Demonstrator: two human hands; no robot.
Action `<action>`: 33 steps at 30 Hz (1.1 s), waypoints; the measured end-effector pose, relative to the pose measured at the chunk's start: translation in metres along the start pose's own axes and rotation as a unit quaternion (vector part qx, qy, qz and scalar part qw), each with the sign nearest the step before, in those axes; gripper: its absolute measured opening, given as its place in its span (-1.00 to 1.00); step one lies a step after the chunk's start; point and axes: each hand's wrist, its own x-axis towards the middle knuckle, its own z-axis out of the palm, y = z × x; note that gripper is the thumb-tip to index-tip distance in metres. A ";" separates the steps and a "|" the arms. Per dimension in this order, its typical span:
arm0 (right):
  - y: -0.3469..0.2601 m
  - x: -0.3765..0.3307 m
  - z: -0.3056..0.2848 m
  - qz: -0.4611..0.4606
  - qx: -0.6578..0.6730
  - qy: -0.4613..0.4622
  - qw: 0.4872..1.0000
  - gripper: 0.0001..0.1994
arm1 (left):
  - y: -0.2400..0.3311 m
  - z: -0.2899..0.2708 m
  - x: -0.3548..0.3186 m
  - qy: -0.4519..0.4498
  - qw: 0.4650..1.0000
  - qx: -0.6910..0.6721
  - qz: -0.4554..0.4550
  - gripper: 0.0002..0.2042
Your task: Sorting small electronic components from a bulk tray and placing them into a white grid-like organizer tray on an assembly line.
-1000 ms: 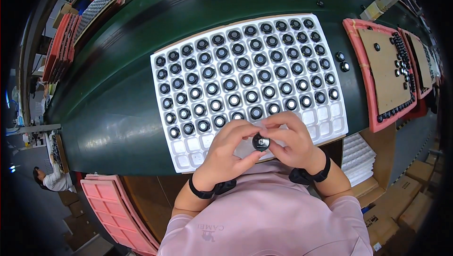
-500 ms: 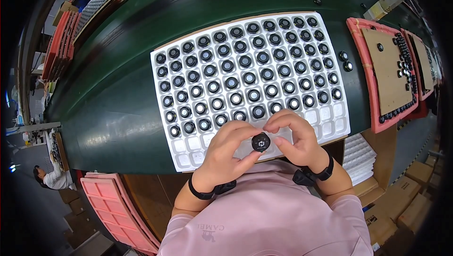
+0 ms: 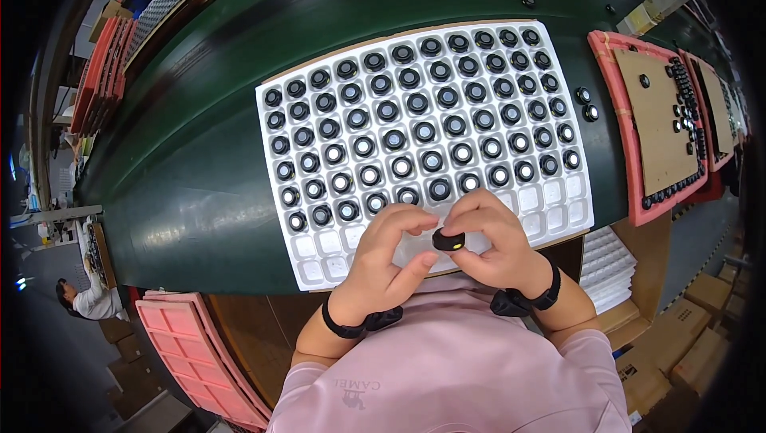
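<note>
A small round black part (image 3: 448,240) with a yellow spot on its edge is pinched between the thumb and fingers of my right hand (image 3: 496,243), tilted so its side shows. My left hand (image 3: 385,256) is just left of it, thumb and fingers apart, with nothing between them. Both hands are over the near edge of a white moulded tray (image 3: 315,273). Most of its pockets hold black round parts with silvery centres, such as this one (image 3: 440,188). Pockets in the near rows are bare at left and right; my hands hide those between.
The tray lies on a green conveyor belt (image 3: 191,186). Two loose black parts (image 3: 586,104) sit right of it. Beyond is a pink-framed board (image 3: 630,130) with more parts. Stacked white trays (image 3: 608,269) stand lower right, pink trays (image 3: 187,337) lower left. Another person (image 3: 92,297) is far left.
The black part has passed from my left hand to my right and been turned from its printed face to its side. My left fingers have opened away from it.
</note>
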 end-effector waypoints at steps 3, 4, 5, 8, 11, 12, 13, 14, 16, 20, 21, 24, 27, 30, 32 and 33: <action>-0.001 0.002 0.003 -0.032 -0.056 0.001 0.998 -0.68 | -0.006 0.001 -0.002 -0.015 0.999 -0.021 -0.032 -0.74; -0.002 0.002 0.003 -0.048 -0.084 0.002 0.995 -0.68 | -0.007 0.000 -0.003 -0.029 0.998 -0.019 -0.044 -0.76; -0.002 0.002 0.003 -0.048 -0.084 0.002 0.995 -0.68 | -0.008 0.000 -0.002 -0.043 0.997 -0.016 -0.055 -0.77; -0.004 0.003 0.003 -0.060 -0.125 -0.014 0.990 -0.68 | -0.008 0.000 0.000 -0.041 0.999 0.005 -0.023 -0.77; -0.003 0.004 0.002 -0.070 -0.135 -0.020 0.988 -0.65 | -0.008 0.000 0.001 -0.042 0.999 0.022 -0.004 -0.77; -0.002 0.004 0.003 -0.076 -0.139 -0.023 0.987 -0.64 | -0.008 -0.001 0.001 -0.044 0.999 0.029 -0.002 -0.77; -0.002 0.005 0.003 -0.078 -0.137 -0.025 0.987 -0.64 | -0.008 -0.002 0.000 -0.045 0.998 0.037 0.000 -0.76; -0.002 0.005 0.003 -0.079 -0.143 -0.028 0.986 -0.64 | -0.008 -0.002 0.000 -0.042 0.998 0.038 0.000 -0.76; -0.003 0.005 0.004 -0.082 -0.152 -0.034 0.984 -0.64 | -0.008 -0.003 -0.001 -0.049 0.998 0.035 -0.010 -0.75; -0.005 0.006 0.003 -0.085 -0.164 -0.085 0.979 -0.66 | -0.002 -0.013 -0.004 -0.073 0.994 0.078 -0.021 -0.74; -0.005 0.007 0.005 -0.090 -0.155 -0.088 0.980 -0.66 | 0.000 -0.016 -0.005 -0.087 0.991 0.096 -0.023 -0.73; -0.004 0.007 0.011 -0.086 -0.163 -0.150 0.971 -0.70 | -0.003 -0.021 -0.019 -0.068 0.988 0.130 -0.037 -0.71; -0.006 0.012 0.013 -0.081 -0.176 -0.170 0.966 -0.72 | -0.011 -0.035 -0.039 -0.023 0.983 0.177 -0.051 -0.69; -0.003 0.012 0.009 -0.073 -0.187 -0.185 0.962 -0.75 | -0.018 -0.058 -0.061 0.048 0.971 0.229 -0.056 -0.68; -0.001 0.010 0.006 -0.062 -0.196 -0.195 0.959 -0.76 | -0.019 -0.077 -0.076 0.104 0.931 0.342 -0.071 -0.64; 0.000 0.009 0.004 -0.063 -0.192 -0.197 0.959 -0.76 | -0.021 -0.083 -0.083 0.106 0.930 0.344 -0.075 -0.64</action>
